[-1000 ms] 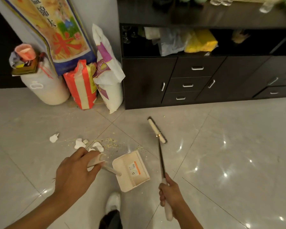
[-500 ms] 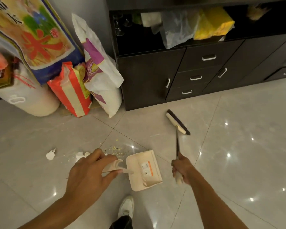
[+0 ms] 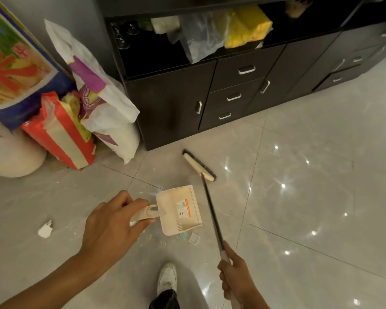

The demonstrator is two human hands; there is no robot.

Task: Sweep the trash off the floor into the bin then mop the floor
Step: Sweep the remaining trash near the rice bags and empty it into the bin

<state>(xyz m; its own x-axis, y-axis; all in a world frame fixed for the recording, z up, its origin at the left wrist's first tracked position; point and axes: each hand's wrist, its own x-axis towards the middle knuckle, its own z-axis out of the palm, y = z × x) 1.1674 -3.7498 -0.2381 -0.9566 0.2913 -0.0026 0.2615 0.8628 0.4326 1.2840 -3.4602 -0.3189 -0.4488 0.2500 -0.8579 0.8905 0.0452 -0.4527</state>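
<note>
Before the cabinet [image 3: 172,108], left hand [image 3: 112,226] grips the dustpan [image 3: 181,210]; right hand [image 3: 235,275] grips the broom [image 3: 200,166] beside it.

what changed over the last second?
The broom pushed out, head nearer the cabinet. The dustpan shifted; small bits now show at its lip. Grips unchanged: left hand on the dustpan handle, right hand on the broom.

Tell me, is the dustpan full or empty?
Empty. The dustpan shows only a sticker inside; scraps lie on the floor.
</note>
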